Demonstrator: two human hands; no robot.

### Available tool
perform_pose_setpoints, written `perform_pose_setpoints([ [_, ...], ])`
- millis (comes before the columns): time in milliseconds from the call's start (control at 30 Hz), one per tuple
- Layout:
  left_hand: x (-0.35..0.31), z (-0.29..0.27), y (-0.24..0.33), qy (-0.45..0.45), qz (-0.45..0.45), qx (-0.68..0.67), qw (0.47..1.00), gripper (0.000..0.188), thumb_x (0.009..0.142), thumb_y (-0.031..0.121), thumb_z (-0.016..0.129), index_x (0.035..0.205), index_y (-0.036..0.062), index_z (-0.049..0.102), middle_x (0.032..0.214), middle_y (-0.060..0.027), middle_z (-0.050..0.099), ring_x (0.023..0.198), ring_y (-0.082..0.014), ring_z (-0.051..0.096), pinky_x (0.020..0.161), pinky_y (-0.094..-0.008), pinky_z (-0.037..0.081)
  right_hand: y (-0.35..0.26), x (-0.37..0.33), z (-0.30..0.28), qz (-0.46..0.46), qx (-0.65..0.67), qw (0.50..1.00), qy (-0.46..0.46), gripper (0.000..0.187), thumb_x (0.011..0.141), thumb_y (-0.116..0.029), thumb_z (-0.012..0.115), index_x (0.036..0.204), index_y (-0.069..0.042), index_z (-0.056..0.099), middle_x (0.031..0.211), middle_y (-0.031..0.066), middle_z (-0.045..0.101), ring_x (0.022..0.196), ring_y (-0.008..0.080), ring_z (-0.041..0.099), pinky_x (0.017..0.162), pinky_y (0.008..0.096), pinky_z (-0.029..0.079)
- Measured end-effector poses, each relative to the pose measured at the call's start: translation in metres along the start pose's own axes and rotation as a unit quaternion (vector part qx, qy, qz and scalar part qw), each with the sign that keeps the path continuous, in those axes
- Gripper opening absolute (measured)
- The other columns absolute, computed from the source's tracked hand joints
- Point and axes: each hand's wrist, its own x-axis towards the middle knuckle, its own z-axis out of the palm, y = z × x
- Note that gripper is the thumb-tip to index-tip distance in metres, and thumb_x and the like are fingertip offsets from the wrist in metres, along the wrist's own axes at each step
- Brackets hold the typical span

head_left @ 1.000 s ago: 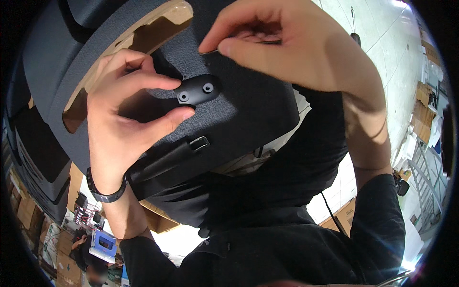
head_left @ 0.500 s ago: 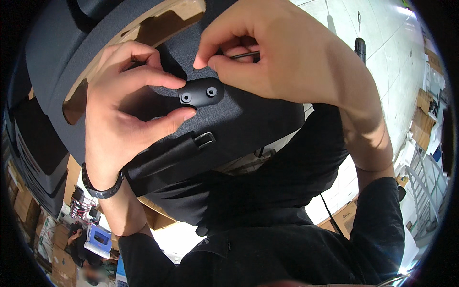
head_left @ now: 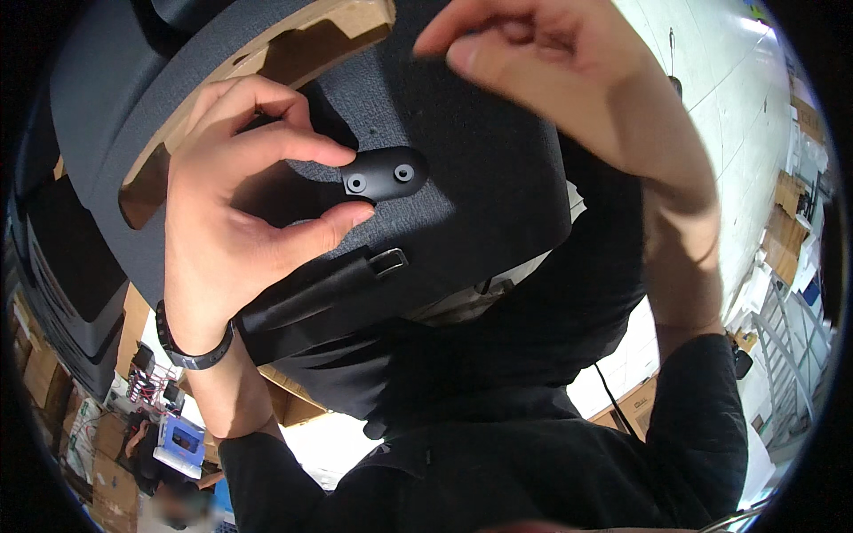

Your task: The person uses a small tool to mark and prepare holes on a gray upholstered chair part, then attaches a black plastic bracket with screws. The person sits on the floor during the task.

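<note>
My left hand [head_left: 235,191] pinches a small black oblong plastic piece [head_left: 380,180] between thumb and forefinger. The piece rests on a dark grey, fabric-like surface [head_left: 498,160]. It has one rounded end, and two round grey fittings with dark centres sit on its top. To the far right of it, raised and partly cut off by the top edge, is my right hand [head_left: 551,67]. Its fingers are curled in and slightly blurred, and what they hold, if anything, is hidden. Between the right fingertips and the piece there is a gap.
A tan curved board edge [head_left: 355,22] lies beyond my left hand. Nearer me is a black strap with a metal buckle [head_left: 388,261]. Cardboard boxes [head_left: 786,218] and a metal ladder [head_left: 782,333] stand at right. Another person is at the lower left, near a blue box [head_left: 180,444].
My right hand has moved up and right, away from the black piece. The thin dark rod seen in its fingers before no longer shows. My left hand keeps its pinch, shifted slightly right.
</note>
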Motion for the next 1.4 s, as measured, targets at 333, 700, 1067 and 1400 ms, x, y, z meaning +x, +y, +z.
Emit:
perform_pose_setpoints([
  [333,0.002,0.019,-0.005,0.082,-0.014,-0.030,0.996,0.042,0.066,0.015,0.103,0.103,0.0091,0.086,0.106,-0.0072,0.069,0.099,-0.0202,0.068,0.086,-0.0334,0.055,0.041,-0.021,0.056,-0.052,0.134,0.909,0.392,0.022,0.112,-0.008,0.063,0.122,0.008,0.074,0.083,-0.0062,0.063,0.068,-0.0013,0.048,0.061,0.0164,0.034],
  [700,0.003,0.017,0.006,0.060,-0.087,-0.017,0.994,0.045,0.065,0.011,0.103,0.107,0.0069,0.086,0.111,-0.0060,0.070,0.108,-0.0200,0.068,0.097,-0.0341,0.053,0.051,-0.018,0.057,-0.080,0.070,0.910,0.401,0.019,0.109,-0.003,0.063,0.122,0.008,0.073,0.079,-0.0040,0.065,0.064,-0.0011,0.050,0.057,0.0178,0.034],
  [1067,0.004,0.021,0.005,0.060,-0.098,-0.029,0.993,0.046,0.064,0.010,0.103,0.107,0.0061,0.086,0.110,-0.0060,0.070,0.106,-0.0194,0.068,0.095,-0.0325,0.052,0.052,-0.017,0.060,-0.092,0.086,0.908,0.400,0.019,0.109,-0.002,0.063,0.121,0.009,0.072,0.080,-0.0021,0.067,0.064,-0.0005,0.053,0.058,0.0177,0.036],
  [1400,0.003,0.020,0.006,0.063,-0.112,-0.028,0.991,0.047,0.065,0.011,0.104,0.108,0.0078,0.086,0.110,-0.0047,0.071,0.106,-0.0182,0.068,0.096,-0.0329,0.052,0.052,-0.016,0.057,-0.113,0.094,0.907,0.394,0.019,0.109,0.000,0.061,0.123,0.009,0.071,0.081,-0.0010,0.067,0.063,0.0001,0.052,0.057,0.0183,0.036],
])
